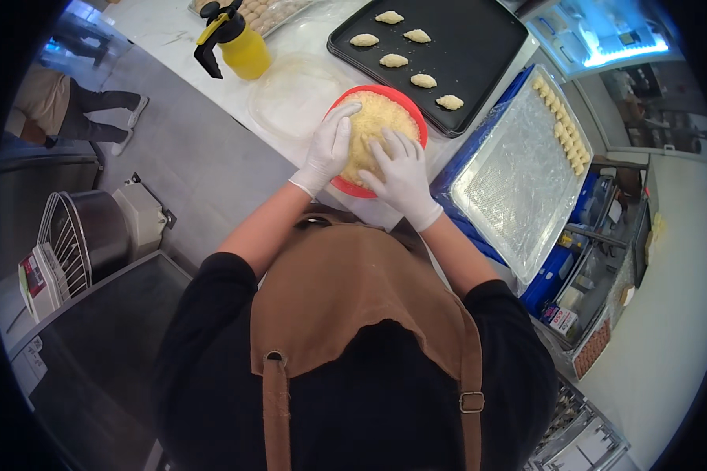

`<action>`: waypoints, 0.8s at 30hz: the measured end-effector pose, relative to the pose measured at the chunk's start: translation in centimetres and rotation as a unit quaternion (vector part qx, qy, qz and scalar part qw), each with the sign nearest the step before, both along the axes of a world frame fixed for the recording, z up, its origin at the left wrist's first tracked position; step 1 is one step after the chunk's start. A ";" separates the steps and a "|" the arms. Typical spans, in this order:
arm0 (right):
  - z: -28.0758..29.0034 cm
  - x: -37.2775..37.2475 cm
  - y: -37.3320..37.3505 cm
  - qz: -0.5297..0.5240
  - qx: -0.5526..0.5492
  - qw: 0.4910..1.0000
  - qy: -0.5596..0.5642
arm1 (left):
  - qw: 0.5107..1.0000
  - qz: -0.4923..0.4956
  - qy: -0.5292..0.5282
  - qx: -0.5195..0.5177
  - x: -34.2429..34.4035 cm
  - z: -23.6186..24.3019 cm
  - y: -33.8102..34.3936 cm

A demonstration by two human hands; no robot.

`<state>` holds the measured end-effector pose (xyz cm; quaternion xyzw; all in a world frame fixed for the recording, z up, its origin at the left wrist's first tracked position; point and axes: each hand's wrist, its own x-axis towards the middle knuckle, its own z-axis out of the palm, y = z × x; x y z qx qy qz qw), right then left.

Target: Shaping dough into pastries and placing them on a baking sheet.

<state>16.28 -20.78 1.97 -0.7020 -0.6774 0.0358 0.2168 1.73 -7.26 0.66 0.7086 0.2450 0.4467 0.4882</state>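
A red bowl full of pale yellow crumbs or shreds stands at the table edge in front of me. My left hand, in a white glove, lies over the bowl's left side with its fingers stretched out over the rim. Into the crumbs reaches my right hand, also gloved, its fingers spread and bent. Whether a piece lies under the right fingers is hidden. Beyond the bowl, several small crumb-coated dough pieces sit spaced out on a black baking tray.
Left of the bowl are a clear round lid and a yellow spray bottle. A plastic-lined metal tray at right holds a row of dough pieces over blue crates. A person stands at far left, near a mixer.
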 end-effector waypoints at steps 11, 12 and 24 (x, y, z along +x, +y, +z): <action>-0.4 1.4 0.4 -0.002 0.028 0.997 -0.067 | 0.984 0.010 0.017 -0.178 -0.5 -0.9 -0.1; -0.5 1.5 0.0 -0.013 0.027 0.998 -0.057 | 0.983 0.015 0.009 -0.185 -0.5 -1.1 0.1; 1.0 1.8 2.6 0.010 0.014 0.998 -0.058 | 0.996 0.022 0.024 -0.085 0.1 -0.7 -0.1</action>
